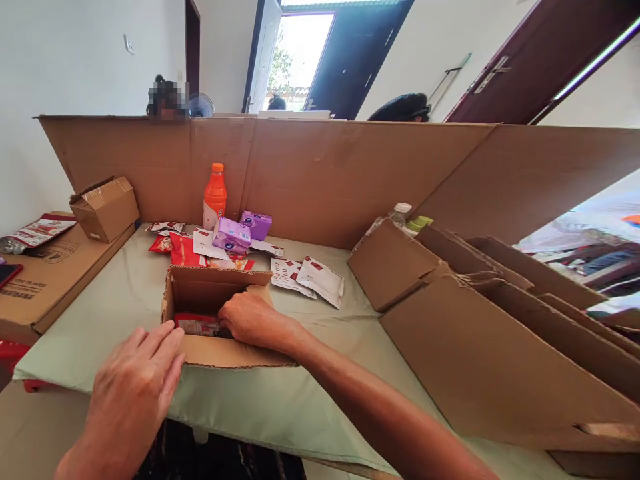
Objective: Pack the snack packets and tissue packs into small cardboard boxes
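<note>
A small open cardboard box [225, 355] stands near the front edge of the table, flaps up. Inside it lies a packet [197, 325] with red and white print. My right hand [255, 321] reaches into the box with curled fingers, at the packet's right end. Its fingertips are hidden, so what they grip cannot be made out. My left hand [145, 367] rests flat against the box's front left corner, fingers stretched out. Behind the box lie red snack bags [186, 250], white sachets [323, 280] and purple tissue packs [233, 235].
An orange drink bottle [215, 198] stands at the back, before a tall cardboard screen [320, 160]. At right are large cardboard cartons [480, 353], with a white-capped bottle [401, 212] behind. A small closed carton [106, 208] sits on a flat carton [55, 273] at left. People's heads show beyond the screen.
</note>
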### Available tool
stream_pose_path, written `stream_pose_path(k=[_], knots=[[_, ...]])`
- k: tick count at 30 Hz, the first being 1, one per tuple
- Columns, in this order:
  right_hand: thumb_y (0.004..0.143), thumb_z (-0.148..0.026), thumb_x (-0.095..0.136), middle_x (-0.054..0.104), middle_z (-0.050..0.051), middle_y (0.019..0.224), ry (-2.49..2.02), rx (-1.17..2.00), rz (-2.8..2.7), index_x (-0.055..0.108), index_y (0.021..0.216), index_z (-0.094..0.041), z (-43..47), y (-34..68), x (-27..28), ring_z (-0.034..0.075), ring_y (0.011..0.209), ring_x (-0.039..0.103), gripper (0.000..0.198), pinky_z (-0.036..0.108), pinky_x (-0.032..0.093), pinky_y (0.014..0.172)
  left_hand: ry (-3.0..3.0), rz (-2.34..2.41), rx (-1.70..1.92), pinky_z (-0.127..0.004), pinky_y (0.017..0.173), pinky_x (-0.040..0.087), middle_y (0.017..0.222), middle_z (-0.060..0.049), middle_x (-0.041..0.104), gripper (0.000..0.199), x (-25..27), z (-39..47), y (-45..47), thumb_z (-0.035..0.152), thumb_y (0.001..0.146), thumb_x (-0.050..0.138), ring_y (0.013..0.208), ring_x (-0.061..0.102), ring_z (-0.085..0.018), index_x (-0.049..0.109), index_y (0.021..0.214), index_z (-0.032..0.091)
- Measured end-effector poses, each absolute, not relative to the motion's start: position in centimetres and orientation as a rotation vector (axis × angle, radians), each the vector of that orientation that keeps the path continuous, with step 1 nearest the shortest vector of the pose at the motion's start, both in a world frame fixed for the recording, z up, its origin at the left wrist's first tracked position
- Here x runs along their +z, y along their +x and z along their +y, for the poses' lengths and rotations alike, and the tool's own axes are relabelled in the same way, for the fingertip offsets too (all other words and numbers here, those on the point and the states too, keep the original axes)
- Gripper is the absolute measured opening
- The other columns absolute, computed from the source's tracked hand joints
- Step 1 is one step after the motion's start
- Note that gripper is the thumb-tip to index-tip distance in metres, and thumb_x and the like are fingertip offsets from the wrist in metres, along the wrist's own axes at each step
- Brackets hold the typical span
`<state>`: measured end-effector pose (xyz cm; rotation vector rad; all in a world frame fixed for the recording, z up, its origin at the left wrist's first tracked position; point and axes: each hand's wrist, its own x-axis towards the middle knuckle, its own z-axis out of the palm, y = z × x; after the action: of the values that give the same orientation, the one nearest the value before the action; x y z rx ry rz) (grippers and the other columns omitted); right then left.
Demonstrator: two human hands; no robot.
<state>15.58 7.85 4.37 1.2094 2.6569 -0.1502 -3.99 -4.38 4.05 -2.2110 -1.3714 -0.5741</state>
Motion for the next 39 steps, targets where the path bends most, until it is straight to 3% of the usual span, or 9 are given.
stream_pose_path(k=[4,11,15,19,24,29,34,37,39], knots=[[0.092,-0.013,0.050,0.079,0.016,0.104,1.193,-0.154,2.720,0.079,0.105,-0.017,7.8,15.9,3.5,0.029,0.099,0.075,0.032,0.030,0.048,0.073,-2.323,-1.300,-0.619,-0.046,0.078,0.060,0.110,-0.011,0.076,0.027,4.1,-3.6,-2.9,0.017,0.098,0.045,0.094,0.069,-0.029,0.069,0.110,0.014],[0.105,-0.035,0.044,0.078,0.018,0.108,0.973,-0.355,2.716,0.077,0.112,-0.014,7.2,16.6,4.5,0.030,0.102,0.074,0.040,0.032,0.049,0.079,-2.524,-1.390,-0.405,-0.045,0.086,0.062,0.119,-0.016,0.074,0.030,2.3,-0.8,-1.8,0.019,0.092,0.054,0.105,0.071,-0.031,0.069,0.116,0.010],[0.105,-0.029,0.043,0.078,0.018,0.106,0.931,-0.358,2.750,0.075,0.113,-0.014,7.3,16.8,4.7,0.030,0.101,0.074,0.037,0.034,0.049,0.078,-2.548,-1.478,-0.244,-0.046,0.086,0.061,0.118,-0.016,0.075,0.034,1.4,0.7,-2.0,0.021,0.096,0.045,0.106,0.072,-0.032,0.071,0.115,0.010],[0.104,-0.025,0.042,0.079,0.017,0.101,0.952,-0.300,2.786,0.075,0.109,-0.014,7.3,17.1,4.5,0.030,0.097,0.075,0.035,0.033,0.048,0.074,-2.580,-1.480,-0.302,-0.043,0.092,0.058,0.122,-0.013,0.074,0.040,1.1,1.4,-2.4,0.020,0.096,0.038,0.112,0.070,-0.028,0.070,0.120,0.015],[0.104,-0.028,0.044,0.079,0.014,0.100,0.934,-0.404,2.780,0.075,0.103,-0.016,7.3,17.7,4.7,0.026,0.093,0.074,0.033,0.031,0.046,0.071,-2.650,-1.587,-0.308,-0.041,0.083,0.058,0.109,-0.010,0.078,0.043,0.7,1.9,-2.4,0.021,0.097,0.033,0.099,0.072,-0.027,0.072,0.115,0.016],[0.103,-0.028,0.048,0.080,0.011,0.098,0.904,-0.503,2.876,0.075,0.100,-0.016,7.1,18.3,4.6,0.024,0.091,0.074,0.030,0.031,0.048,0.075,-2.659,-1.606,-0.335,-0.042,0.076,0.057,0.087,-0.008,0.074,0.044,0.3,2.2,-2.1,0.025,0.099,0.030,0.083,0.070,-0.026,0.073,0.091,0.018],[0.101,-0.022,0.054,0.079,0.007,0.107,0.934,-0.675,3.539,0.073,0.105,-0.016,7.0,21.1,3.4,0.019,0.100,0.072,0.021,0.030,0.051,0.090,-2.613,-1.500,-0.544,-0.037,0.068,0.057,0.079,-0.005,0.070,0.045,-0.1,2.4,-2.1,0.027,0.101,0.030,0.074,0.069,-0.023,0.070,0.081,0.020],[0.101,-0.026,0.052,0.079,0.007,0.107,1.327,-0.647,3.739,0.074,0.101,-0.019,9.0,24.6,2.0,0.017,0.103,0.072,0.022,0.030,0.052,0.094,-2.558,-1.368,-0.679,-0.033,0.068,0.056,0.080,-0.004,0.072,0.045,-0.3,2.3,-2.1,0.028,0.103,0.030,0.074,0.070,-0.020,0.070,0.084,0.020],[0.099,-0.026,0.054,0.078,0.008,0.113,1.740,-0.533,3.553,0.074,0.103,-0.021,11.3,27.3,0.6,0.019,0.108,0.071,0.021,0.033,0.051,0.098,-2.524,-1.336,-0.720,-0.032,0.067,0.057,0.080,-0.003,0.072,0.044,-0.4,2.2,-2.1,0.030,0.103,0.032,0.074,0.070,-0.020,0.071,0.086,0.021]])
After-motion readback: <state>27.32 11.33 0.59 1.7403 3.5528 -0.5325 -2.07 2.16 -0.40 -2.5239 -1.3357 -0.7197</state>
